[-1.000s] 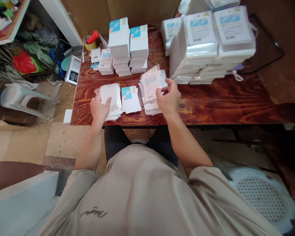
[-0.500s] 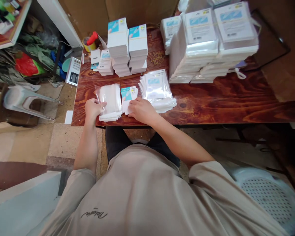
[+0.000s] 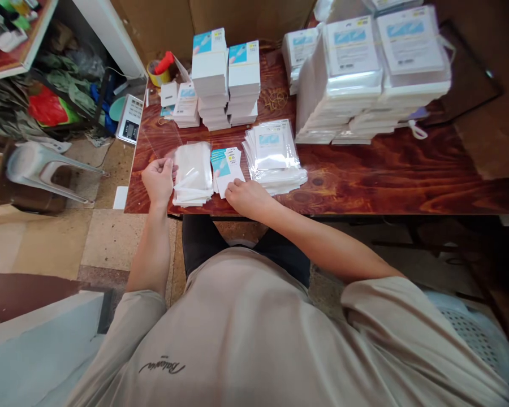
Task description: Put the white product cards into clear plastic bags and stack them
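My left hand (image 3: pixel 159 178) is closed, thumb against fingers, on the edge of a clear plastic bag (image 3: pixel 163 141), which is hard to see against the wood. Just right of it lies a stack of clear bags (image 3: pixel 193 167) on the table. My right hand (image 3: pixel 248 198) has its fingers closed at the lower edge of a printed blue-and-white card (image 3: pixel 229 178), the top one of a small fanned pile. Beyond that hand, a pile of bags with cards inside (image 3: pixel 271 150) rests on the table.
Two tall stacks of cards (image 3: pixel 210 70) stand at the back, with a yellow tape roll (image 3: pixel 159 76) to their left. Large piles of bagged cards (image 3: pixel 352 85) fill the back right. Rubber bands (image 3: pixel 275 100) lie between. A scale (image 3: pixel 130 121) sits past the table's left edge.
My left hand has drawn a clear bag off the stack, up and to the left. My right hand has shifted slightly down and right, its fingers now at the top card's lower edge.
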A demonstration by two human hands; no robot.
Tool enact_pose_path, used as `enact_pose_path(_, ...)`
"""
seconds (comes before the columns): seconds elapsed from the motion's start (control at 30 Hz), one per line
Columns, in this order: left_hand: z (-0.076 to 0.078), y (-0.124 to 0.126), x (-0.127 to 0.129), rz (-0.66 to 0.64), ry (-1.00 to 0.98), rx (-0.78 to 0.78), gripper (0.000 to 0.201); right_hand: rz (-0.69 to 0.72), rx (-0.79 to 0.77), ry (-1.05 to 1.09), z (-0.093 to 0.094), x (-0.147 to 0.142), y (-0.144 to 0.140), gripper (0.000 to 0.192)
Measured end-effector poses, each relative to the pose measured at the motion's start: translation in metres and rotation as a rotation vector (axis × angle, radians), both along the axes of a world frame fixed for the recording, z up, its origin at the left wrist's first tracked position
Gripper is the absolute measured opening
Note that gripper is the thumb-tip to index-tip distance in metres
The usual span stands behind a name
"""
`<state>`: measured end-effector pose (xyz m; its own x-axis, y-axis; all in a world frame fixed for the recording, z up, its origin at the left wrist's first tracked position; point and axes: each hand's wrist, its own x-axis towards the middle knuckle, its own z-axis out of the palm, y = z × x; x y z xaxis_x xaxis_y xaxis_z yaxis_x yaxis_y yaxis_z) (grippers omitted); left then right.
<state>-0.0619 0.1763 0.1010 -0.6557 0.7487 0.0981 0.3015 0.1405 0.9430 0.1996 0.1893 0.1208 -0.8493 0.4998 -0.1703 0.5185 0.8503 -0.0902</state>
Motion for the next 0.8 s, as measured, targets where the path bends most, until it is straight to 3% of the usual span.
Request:
enact_pose_path(0.1,-0.001,0.007,0.006,0.019,-0.261,0.142,0.016,-0.058,-0.01,0.163,-0.008,0.011,0.001,0.03)
enact_pose_path(0.17,0.0,0.009,0.009,0.046,-0.329,0.171,0.016,-0.246,0.029,0.464,-0.012,0.019,0.0,0.031)
enact_pose_path(0.23,0.0,0.009,0.01,0.089,-0.346,0.184,0.019,-0.521,0.028,0.89,-0.012,0.024,-0.005,0.033)
enact_pose_path(0.27,0.0,0.008,0.01,0.105,-0.342,0.185,0.021,-0.645,-0.034,1.096,-0.01,0.025,-0.008,0.033)
enact_pose_path(0.33,0.0,0.007,0.012,0.111,-0.322,0.174,0.024,-0.798,-0.33,1.359,-0.007,0.021,-0.015,0.033)
enact_pose_path(0.43,0.0,0.002,0.017,0.058,-0.297,0.124,0.029,-0.849,-0.82,1.377,-0.009,0.007,-0.018,0.032)
enact_pose_path(0.5,0.001,-0.003,0.021,0.014,-0.298,0.089,0.032,-0.9,-0.943,1.363,-0.017,-0.004,-0.015,0.03)
enact_pose_path(0.67,0.004,-0.013,0.03,-0.011,-0.286,0.001,0.032,-0.948,-0.902,1.48,-0.038,-0.026,-0.004,0.034)
enact_pose_path(0.8,0.006,-0.018,0.035,-0.064,-0.347,0.009,0.036,-0.94,-0.844,1.511,-0.04,-0.037,-0.004,0.041)
